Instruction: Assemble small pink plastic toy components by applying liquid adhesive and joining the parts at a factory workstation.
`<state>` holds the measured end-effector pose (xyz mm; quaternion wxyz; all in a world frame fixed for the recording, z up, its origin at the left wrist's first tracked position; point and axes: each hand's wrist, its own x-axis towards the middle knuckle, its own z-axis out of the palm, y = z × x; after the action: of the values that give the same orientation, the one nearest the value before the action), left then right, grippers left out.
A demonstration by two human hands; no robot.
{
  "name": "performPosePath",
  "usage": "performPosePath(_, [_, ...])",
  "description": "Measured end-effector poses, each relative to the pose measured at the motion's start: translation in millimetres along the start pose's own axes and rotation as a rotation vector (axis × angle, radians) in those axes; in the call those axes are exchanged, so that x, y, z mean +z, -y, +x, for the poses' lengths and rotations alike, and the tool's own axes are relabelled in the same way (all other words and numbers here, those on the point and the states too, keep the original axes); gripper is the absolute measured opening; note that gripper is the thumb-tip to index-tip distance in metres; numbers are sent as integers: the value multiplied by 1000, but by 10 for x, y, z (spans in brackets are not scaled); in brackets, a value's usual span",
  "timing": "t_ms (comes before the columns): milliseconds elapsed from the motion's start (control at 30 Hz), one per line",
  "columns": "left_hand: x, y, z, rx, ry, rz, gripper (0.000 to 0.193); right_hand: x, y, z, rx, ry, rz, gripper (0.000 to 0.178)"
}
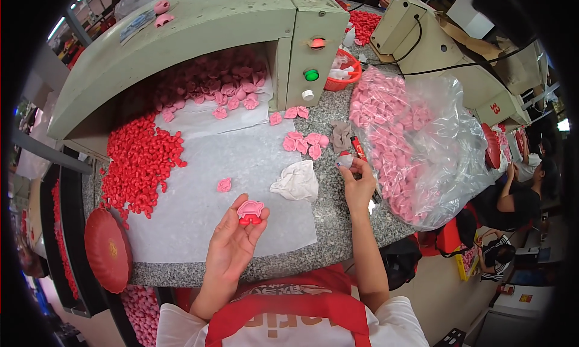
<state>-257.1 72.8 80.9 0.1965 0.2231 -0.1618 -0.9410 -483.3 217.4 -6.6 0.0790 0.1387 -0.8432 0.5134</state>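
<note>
My left hand is closed around a small moulded piece, pink on top and red below, held up over the table's front part. At the right, my right hand pinches a small whitish object whose kind I cannot make out, low over the granite. Just beyond it lie a red tube-like item and a crumpled grey cloth. Between my hands is a crumpled white cloth. One loose pink piece rests on the white sheet; several more pink pieces lie farther back.
A green-grey arched machine covers pink pieces at the back. Red pieces are heaped at left, above a red scalloped bowl. A clear bag of pink pieces stands at right; a red basket is behind. Other people sit far right.
</note>
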Motion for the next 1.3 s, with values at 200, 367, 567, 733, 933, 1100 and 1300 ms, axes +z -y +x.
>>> performPosePath(200, [-97, -23, 15, -7, -15, -66, 39, 35, 509, -283, -338, 36, -162, 18])
performPosePath(367, [-24, 10, -24, -63, 42, -102, 38, 529, 420, 43, -565, 122, -545, 12])
performPosePath(567, [-154, -62, -50, -3, -6, -125, 37, 213, 652, -66, -547, 296, -399, 16])
performPosePath(733, [-173, -44, -3, -28, -29, -120, 37, -320, 810, -514, -718, 799, -743, 17])
performPosePath(933, [-48, 39, 27, -116, 40, -127, 39, -311, 631, -566, -677, 611, -295, 27])
performPosePath(1100, [-127, 28, 66, -115, 27, -180, 41, -193, 569, -754, -442, 434, -261, 29])
performPosePath(1300, [-65, 40, 48, -109, 23, -224, 40, -31, 562, -956, -401, 417, -314, 26])
